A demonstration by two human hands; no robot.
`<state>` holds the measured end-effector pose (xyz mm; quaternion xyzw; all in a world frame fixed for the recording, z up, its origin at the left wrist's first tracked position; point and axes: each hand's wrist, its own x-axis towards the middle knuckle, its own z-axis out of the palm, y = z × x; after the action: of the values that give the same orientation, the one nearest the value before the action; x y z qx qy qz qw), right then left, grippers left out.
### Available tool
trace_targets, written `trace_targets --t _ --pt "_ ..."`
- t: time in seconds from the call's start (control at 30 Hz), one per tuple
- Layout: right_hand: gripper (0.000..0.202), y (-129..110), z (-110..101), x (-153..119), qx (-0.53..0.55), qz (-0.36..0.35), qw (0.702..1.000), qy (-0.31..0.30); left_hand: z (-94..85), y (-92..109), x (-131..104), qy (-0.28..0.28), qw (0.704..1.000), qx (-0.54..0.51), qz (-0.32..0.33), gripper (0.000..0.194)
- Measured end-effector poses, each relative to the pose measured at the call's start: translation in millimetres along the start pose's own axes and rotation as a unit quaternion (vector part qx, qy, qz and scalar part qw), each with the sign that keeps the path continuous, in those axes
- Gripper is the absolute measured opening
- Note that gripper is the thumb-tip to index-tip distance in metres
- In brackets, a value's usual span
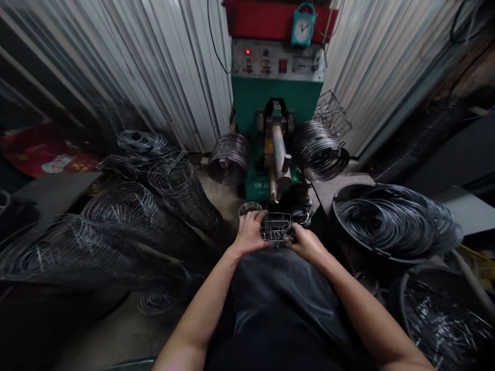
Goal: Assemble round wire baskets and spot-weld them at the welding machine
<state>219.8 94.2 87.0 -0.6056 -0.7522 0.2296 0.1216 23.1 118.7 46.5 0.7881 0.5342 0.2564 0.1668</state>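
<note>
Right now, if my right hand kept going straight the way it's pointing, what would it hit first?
Most likely the wire basket your right hand is holding; beyond it, in roughly the same line, your left hand on the basket's other side, though depth is hard to judge.

"What do you wear below your grip?"
"A dark garment [286, 293], creased, with a dull sheen."
"And your forearms [212, 301]?"
"Bare, like your left hand [247, 233] and right hand [307, 242]."

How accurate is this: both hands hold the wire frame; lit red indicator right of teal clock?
Wrong side: the head view shows the lit red indicator left of the teal clock. Left hand and right hand do hold the wire frame.
</note>
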Motion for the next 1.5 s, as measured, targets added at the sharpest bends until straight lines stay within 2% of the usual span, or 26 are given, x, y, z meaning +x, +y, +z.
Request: trace_targets --t 0.13,0.23,0.3,0.4,0.5,0.6,0.67,0.77,0.9,1.0,1.1,1.2,1.33,1.5 --pt "0.019 -6 13 7 -0.013 0.015 0.998 0.056 -2.9 20 1 -0.021 0.999 0.028 0.008 0.093" --pt "0.017 -1 19 1 -0.004 -0.013 0.997 0.079 -2.4 23 2 -0.021 0.999 0.024 0.006 0.094" --pt "0.018 3 14 -5 -0.026 -0.038 0.996 0.08 -1.6 22 1 -0.026 0.999 0.021 0.005 0.095" --pt "0.021 6 -2 -9 -0.107 -0.108 0.988 0.042 -0.8 22 2 -0.037 0.998 0.046 0.007 0.095" --pt "0.018 3 -14 -9 -0.187 -0.165 0.967 -0.047 -0.7 26 4 -0.046 0.996 0.076 0.014 0.092" --pt "0.018 -4 -15 -5 -0.253 -0.158 0.948 -0.112 0.3 32 6 -0.049 0.995 0.087 0.022 0.089" --pt "0.018 -7 -11 -2 -0.268 -0.139 0.947 -0.112 2.0 36 5 -0.053 0.995 0.081 0.033 0.088" --pt "0.022 -7 -1 0 -0.23 -0.098 0.966 -0.063 5.2 40 2 -0.065 0.995 0.07 0.04 0.086" --pt "0.02 5 20 -3 -0.112 -0.029 0.993 0.013 6.8 37 -3 -0.061 0.996 0.066 0.014 0.088" --pt "0.018 18 31 -7 0.017 -0.055 0.997 0.044 6.5 32 -4 -0.059 0.997 0.055 0.008 0.094" --pt "0.02 26 30 -8 0.109 -0.126 0.986 0.022 6.5 25 -3 -0.066 0.997 0.024 -0.002 0.099" --pt "0.021 28 21 -7 0.135 -0.177 0.975 -0.02 5.9 20 -2 -0.066 0.998 -0.011 -0.016 0.101" --pt "0.027 25 15 -5 0.111 -0.186 0.976 -0.027 3.8 15 -1 -0.059 0.998 -0.027 -0.022 0.101" --pt "0.02 22 20 -2 0.093 -0.184 0.978 -0.012 2.8 12 0 -0.058 0.998 -0.03 -0.015 0.103"
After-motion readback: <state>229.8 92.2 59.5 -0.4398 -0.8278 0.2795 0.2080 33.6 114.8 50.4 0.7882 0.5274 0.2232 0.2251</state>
